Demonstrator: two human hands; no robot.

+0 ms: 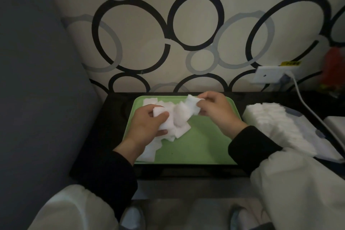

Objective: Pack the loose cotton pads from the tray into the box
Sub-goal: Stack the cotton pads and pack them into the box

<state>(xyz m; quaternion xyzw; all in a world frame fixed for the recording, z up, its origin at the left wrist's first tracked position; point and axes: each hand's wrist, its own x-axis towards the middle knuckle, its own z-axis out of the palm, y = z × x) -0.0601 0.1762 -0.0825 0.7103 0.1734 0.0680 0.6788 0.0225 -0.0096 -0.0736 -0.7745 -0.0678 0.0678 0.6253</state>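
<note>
A green tray (197, 145) lies on a small dark table, with several loose white cotton pads (180, 117) heaped in its far-left part. My left hand (147, 127) grips a small stack of pads over the tray's left side. My right hand (214, 108) pinches a few pads at the tray's far edge. To the right of the tray lies the box (324, 142), white and low, with a long row of packed pads (270, 121) standing in it.
The dark table (115, 110) stands against a wall papered with black and grey rings. A wall socket (268, 75) with a white cable (317, 117) sits at the right, the cable running down past the box. A grey cushion fills the left side.
</note>
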